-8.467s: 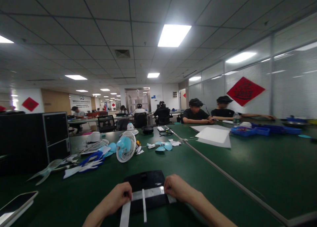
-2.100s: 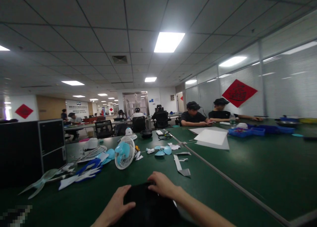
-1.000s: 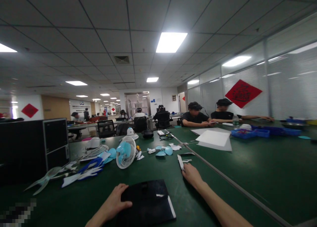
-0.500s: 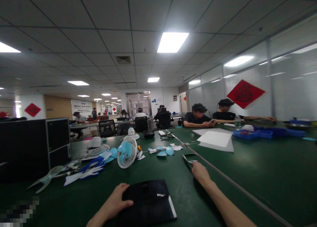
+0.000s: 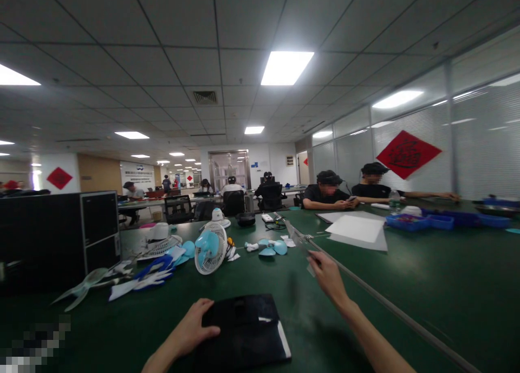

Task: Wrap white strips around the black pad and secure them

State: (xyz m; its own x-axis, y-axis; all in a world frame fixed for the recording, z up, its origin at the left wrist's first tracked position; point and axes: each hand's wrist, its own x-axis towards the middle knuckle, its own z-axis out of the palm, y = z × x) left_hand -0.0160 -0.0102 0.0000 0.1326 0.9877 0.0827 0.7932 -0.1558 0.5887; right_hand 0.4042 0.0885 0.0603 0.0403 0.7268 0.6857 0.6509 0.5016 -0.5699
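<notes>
A flat black case (image 5: pixel 244 329) with a white strip on its right edge lies on the green table (image 5: pixel 349 275) in front of me. My left hand (image 5: pixel 197 327) rests on its left side, thumb on top and fingers apart. To the right, my right hand (image 5: pixel 327 275) is raised over the table, its fingers pinched on a thin, clear, blurred sheet (image 5: pixel 300 240). A blue fan blade (image 5: pixel 272 247) lies beyond the case, left of that sheet.
A small white fan (image 5: pixel 210 248), blue-white gloves (image 5: pixel 142 283) and clear blades (image 5: pixel 83 289) lie at the left beside a black cabinet (image 5: pixel 101 226). White sheets (image 5: pixel 357 227) and blue trays (image 5: pixel 408 222) are at the right. Two people sit across.
My right hand has risen slightly, and the thin sheet has swung up into a blurred, steeper tilt. My left hand stays on the black case. The view has shifted slightly.
</notes>
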